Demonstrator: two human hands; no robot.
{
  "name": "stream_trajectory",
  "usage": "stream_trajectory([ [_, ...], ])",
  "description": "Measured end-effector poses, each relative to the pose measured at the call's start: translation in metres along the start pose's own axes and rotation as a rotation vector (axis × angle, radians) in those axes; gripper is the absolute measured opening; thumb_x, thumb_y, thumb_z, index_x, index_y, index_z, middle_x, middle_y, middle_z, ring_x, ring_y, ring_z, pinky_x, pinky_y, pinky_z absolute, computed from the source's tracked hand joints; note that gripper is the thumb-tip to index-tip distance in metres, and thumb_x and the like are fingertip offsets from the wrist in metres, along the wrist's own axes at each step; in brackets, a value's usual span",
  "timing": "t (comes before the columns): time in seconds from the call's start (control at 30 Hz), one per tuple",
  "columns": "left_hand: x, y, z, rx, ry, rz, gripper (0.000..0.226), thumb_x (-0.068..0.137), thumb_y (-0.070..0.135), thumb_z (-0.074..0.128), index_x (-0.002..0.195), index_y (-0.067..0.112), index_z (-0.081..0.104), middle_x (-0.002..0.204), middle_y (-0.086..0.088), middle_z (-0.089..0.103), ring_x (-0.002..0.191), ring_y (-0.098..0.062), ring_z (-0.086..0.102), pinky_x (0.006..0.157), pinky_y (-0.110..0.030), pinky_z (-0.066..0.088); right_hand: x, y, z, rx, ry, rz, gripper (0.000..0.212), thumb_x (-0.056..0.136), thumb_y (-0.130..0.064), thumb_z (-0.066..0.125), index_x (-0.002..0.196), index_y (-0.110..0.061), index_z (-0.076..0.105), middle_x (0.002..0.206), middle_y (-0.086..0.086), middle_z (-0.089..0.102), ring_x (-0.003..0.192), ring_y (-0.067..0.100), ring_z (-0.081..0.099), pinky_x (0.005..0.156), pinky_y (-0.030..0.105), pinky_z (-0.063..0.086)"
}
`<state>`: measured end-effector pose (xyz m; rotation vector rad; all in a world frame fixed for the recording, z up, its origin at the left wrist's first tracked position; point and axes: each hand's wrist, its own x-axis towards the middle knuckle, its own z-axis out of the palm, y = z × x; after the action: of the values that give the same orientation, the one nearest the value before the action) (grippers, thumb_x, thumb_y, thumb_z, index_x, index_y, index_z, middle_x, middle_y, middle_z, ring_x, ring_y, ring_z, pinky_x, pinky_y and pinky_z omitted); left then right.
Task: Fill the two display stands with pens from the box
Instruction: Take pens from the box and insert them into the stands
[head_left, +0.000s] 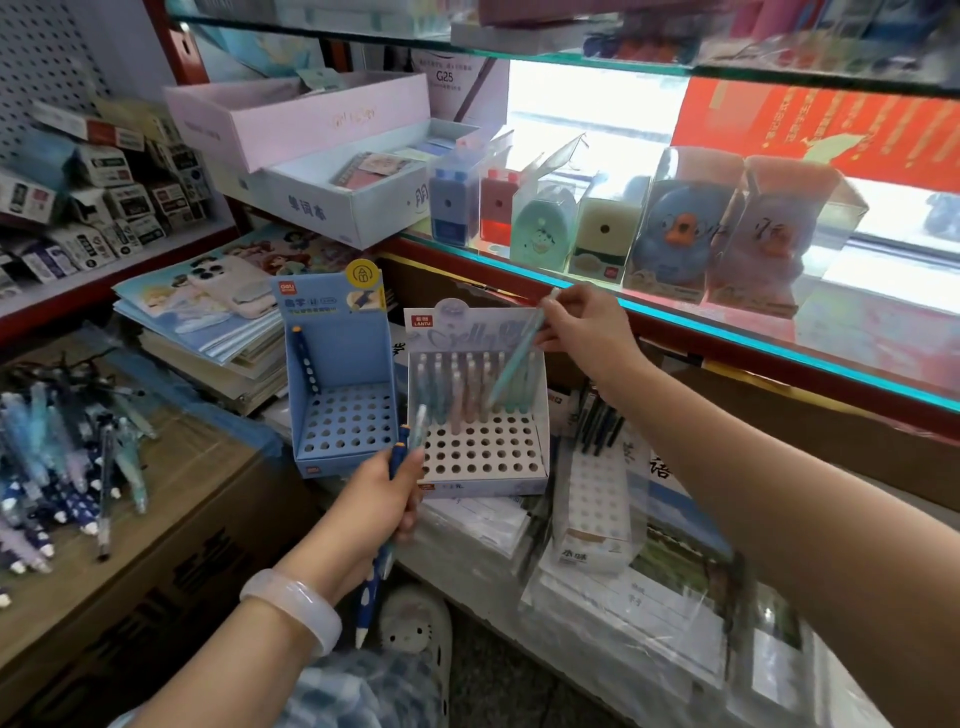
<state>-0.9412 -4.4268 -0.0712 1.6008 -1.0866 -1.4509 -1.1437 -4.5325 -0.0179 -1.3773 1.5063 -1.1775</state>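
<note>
- A person's right hand (582, 332) pinches a slim mint-green pen (517, 358) near its upper end between thumb and fingertips; the pen slants down to the left, its lower tip at the filled back rows of the white perforated cardboard display stand (480, 467).
- Whether that tip sits in a hole or only hovers over one cannot be told; it is lost among the pale pens (467, 389) already standing upright in the stand's rear rows. The front rows of holes are bare.
- The left hand (382, 499), a pale translucent bangle (293, 608) on its wrist, has its fingers curled around a small bunch of pens: a dark blue pen with white dots (375, 582) pokes out below the palm, its white tip pointing down, and pale and blue pen ends rise above the fingers just in front of both stands. How many pens the hand holds is unclear.
- The blue perforated cardboard display stand (343, 431) sits touching the white one on its left, with a single dark blue dotted pen (306, 364) leaning in its back left corner.
- A loose heap of blue, lilac and clear pens (57, 467) lies on brown cardboard at far left, cut off by the frame's edge; its container cannot be made out.
- Motion blur smears the plastic-wrapped paper stacks (623, 597) under the right forearm.
</note>
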Motion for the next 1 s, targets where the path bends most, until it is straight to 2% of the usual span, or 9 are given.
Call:
stream_trajectory([
  [0.1,0.003,0.001,-0.003,-0.081,0.050,-0.041,0.019,0.099,0.028,0.039,0.090,0.014,0.049,0.063,-0.002,0.044,0.048,-0.012,0.039,0.044,-0.023,0.034,0.001,0.015,-0.002,-0.229,0.089,-0.109,0.007,0.095,-0.021,0.054,0.097,-0.016,0.050,0.097,0.001,0.063,0.080,0.009,0.065,0.064,0.019,0.054],
  [0.2,0.005,0.001,-0.003,-0.122,0.081,-0.026,0.018,0.100,0.022,0.037,0.089,0.012,0.047,0.065,-0.004,0.045,0.049,-0.013,0.041,0.043,-0.022,0.037,-0.001,0.027,0.004,-0.398,0.069,-0.153,0.005,0.095,-0.020,0.054,0.097,-0.017,0.050,0.091,-0.004,0.059,0.079,0.007,0.059,0.067,0.019,0.050],
  [0.27,0.006,0.003,-0.003,-0.159,0.091,-0.004,0.015,0.100,0.018,0.036,0.091,0.013,0.047,0.067,-0.004,0.045,0.052,-0.014,0.042,0.048,-0.025,0.037,-0.002,0.033,0.012,-0.449,0.022,-0.157,0.005,0.095,-0.020,0.054,0.097,-0.017,0.052,0.091,-0.005,0.059,0.083,0.010,0.061,0.069,0.022,0.051],
  [0.37,0.007,0.004,-0.004,-0.181,0.098,0.045,0.012,0.099,0.013,0.035,0.102,0.011,0.046,0.070,-0.005,0.047,0.056,-0.015,0.045,0.053,-0.026,0.041,-0.003,0.037,0.019,-0.484,-0.045,-0.154,0.008,0.095,-0.019,0.053,0.103,-0.016,0.053,0.094,-0.006,0.057,0.084,0.009,0.059,0.067,0.019,0.046],
  [0.43,0.006,0.003,-0.004,-0.172,0.076,0.096,0.015,0.100,0.013,0.035,0.108,0.009,0.047,0.072,-0.005,0.050,0.058,-0.015,0.048,0.054,-0.024,0.044,-0.003,0.039,0.019,-0.513,-0.049,-0.167,0.008,0.095,-0.019,0.052,0.102,-0.015,0.052,0.092,-0.005,0.056,0.079,0.006,0.055,0.062,0.016,0.042],
  [0.53,0.006,0.001,-0.006,-0.161,0.058,0.184,0.019,0.099,0.013,0.037,0.105,0.008,0.054,0.077,-0.005,0.060,0.060,-0.012,0.056,0.055,-0.018,0.050,-0.001,0.040,0.020,-0.538,-0.049,-0.189,0.004,0.096,-0.018,0.051,0.099,-0.017,0.050,0.087,-0.007,0.053,0.068,0.000,0.050,0.057,0.013,0.037],
  [0.73,0.007,0.001,-0.009,-0.257,0.037,0.241,0.016,0.097,0.010,0.041,0.098,0.010,0.057,0.090,-0.009,0.068,0.063,-0.010,0.066,0.057,-0.018,0.054,0.003,0.043,0.024,-0.619,-0.066,-0.224,0.009,0.096,-0.020,0.050,0.102,-0.014,0.052,0.084,-0.007,0.054,0.068,0.002,0.052,0.057,0.014,0.041],
  [0.87,0.007,0.001,-0.010,-0.289,0.040,0.253,0.017,0.097,0.010,0.040,0.100,0.009,0.056,0.094,-0.010,0.068,0.067,-0.012,0.068,0.058,-0.019,0.055,0.004,0.049,0.027,-0.652,-0.071,-0.207,0.005,0.096,-0.020,0.051,0.094,-0.015,0.051,0.079,-0.006,0.053,0.066,0.004,0.052,0.056,0.016,0.040],
  [1.0,0.007,0.000,-0.010,-0.268,0.047,0.264,0.017,0.097,0.011,0.040,0.102,0.010,0.056,0.097,-0.009,0.068,0.076,-0.017,0.069,0.062,-0.021,0.056,0.004,0.054,0.030,-0.746,-0.095,-0.136,0.011,0.094,-0.019,0.053,0.096,-0.010,0.059,0.089,0.004,0.062,0.080,0.018,0.060,0.073,0.031,0.053],
])
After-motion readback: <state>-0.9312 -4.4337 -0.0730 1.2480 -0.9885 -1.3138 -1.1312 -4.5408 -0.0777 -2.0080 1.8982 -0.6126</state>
